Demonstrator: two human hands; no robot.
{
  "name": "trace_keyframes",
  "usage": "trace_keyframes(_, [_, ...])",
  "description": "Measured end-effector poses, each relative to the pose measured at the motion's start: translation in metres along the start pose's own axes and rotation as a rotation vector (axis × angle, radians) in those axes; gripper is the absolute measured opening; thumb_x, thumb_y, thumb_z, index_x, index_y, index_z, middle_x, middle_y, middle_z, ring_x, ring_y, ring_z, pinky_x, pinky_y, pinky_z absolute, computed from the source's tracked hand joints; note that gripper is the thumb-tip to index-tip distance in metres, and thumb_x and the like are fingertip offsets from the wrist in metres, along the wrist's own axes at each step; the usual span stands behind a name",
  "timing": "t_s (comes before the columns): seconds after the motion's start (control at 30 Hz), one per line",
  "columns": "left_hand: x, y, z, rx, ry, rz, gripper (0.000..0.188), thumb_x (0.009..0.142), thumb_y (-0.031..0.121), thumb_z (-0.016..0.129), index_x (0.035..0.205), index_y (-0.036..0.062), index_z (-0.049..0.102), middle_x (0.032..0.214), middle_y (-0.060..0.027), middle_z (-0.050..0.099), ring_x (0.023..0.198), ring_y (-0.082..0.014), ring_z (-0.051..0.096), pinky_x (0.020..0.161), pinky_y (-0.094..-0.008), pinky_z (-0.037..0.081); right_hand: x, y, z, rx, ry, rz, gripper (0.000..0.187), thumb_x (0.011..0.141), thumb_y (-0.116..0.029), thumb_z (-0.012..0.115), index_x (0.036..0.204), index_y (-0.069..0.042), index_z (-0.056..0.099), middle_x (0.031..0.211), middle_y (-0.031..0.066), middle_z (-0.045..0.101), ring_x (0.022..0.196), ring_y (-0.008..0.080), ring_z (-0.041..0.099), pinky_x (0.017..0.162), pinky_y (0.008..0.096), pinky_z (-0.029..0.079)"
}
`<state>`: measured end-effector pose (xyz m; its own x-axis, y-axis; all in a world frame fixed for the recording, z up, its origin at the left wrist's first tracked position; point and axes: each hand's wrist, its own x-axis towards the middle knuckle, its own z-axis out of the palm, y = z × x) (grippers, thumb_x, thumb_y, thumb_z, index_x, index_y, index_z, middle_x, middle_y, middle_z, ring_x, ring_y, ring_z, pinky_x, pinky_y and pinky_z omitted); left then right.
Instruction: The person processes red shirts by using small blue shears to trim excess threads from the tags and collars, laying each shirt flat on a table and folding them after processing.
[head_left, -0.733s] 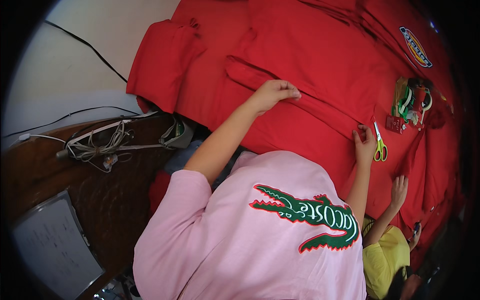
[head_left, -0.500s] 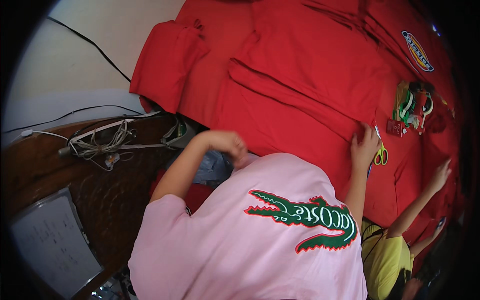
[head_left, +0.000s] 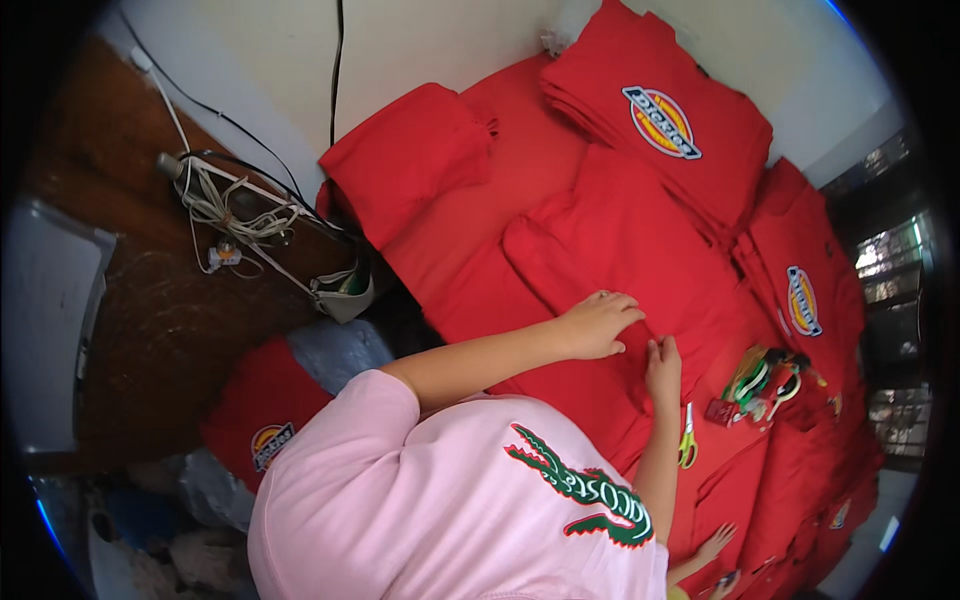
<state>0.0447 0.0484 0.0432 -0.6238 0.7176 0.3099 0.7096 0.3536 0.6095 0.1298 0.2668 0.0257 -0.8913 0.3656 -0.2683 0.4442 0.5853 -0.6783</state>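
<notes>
From where I stand, the red garment (head_left: pixel 630 230) lies spread in the middle of the red cloth (head_left: pixel 530 100), its near part right under the worker's hands. The step in hand looks to be handling that near part, perhaps straightening it. The left hand (head_left: pixel 597 327) reaches across it palm down, fingertips and thumb apart, and I see nothing caught between them. The right hand (head_left: pixel 664 372) is just beside it, fingers pointing up and away; whether they pinch any fabric I can't tell. The two hands are near each other but don't seem to touch. To my eye, the next move calls for a light, even touch, so the layers don't ruck up.

Now the count. One garment under the hands, one bundle (head_left: pixel 410 150) to the left, one folded pile (head_left: pixel 715 130) at the far side; how many pieces are in the pile I can't make out. I count four badges on red fabric: one on the pile, a second badge (head_left: pixel 803 300) at the right, a third (head_left: pixel 272 444) low on the left, and a small one (head_left: pixel 840 514) at the lower right. One pair of scissors (head_left: pixel 688 445) lies near the right forearm, one small red box (head_left: pixel 722 410) beyond it. Two more hands (head_left: pixel 716 541), a co-worker's, show at the bottom.
</notes>
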Motion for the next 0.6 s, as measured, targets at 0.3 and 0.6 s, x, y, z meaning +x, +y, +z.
trace_keyframes(0.3, [0.04,-0.02,-0.032,-0.008,0.035,-0.15,0.027,0.083,0.006,0.064,0.108,0.0103,0.074,0.091,-0.0099,0.069,0.095,-0.0283,0.069,0.083,-0.0432,0.05,-0.159,-0.063,-0.117,1.394,0.169,-0.348,0.053,0.098,-0.026,0.065,0.14,0.004,0.05,0.13,0.0129,0.063,0.12,0.0248,0.062,0.109,0.0419,0.048])
trace_keyframes(0.6, [0.056,0.069,-0.064,-1.072,-0.589,-0.535,0.05,0.101,0.05,0.065,0.109,0.0016,0.073,0.094,-0.0025,0.071,0.082,-0.0134,0.057,0.08,-0.0327,0.048,-0.134,-0.096,-0.062,0.028,0.508,-0.533,0.102,0.076,-0.014,0.086,0.161,-0.005,0.029,0.145,0.0158,0.053,0.132,0.0358,0.054,0.111,0.0463,0.044])
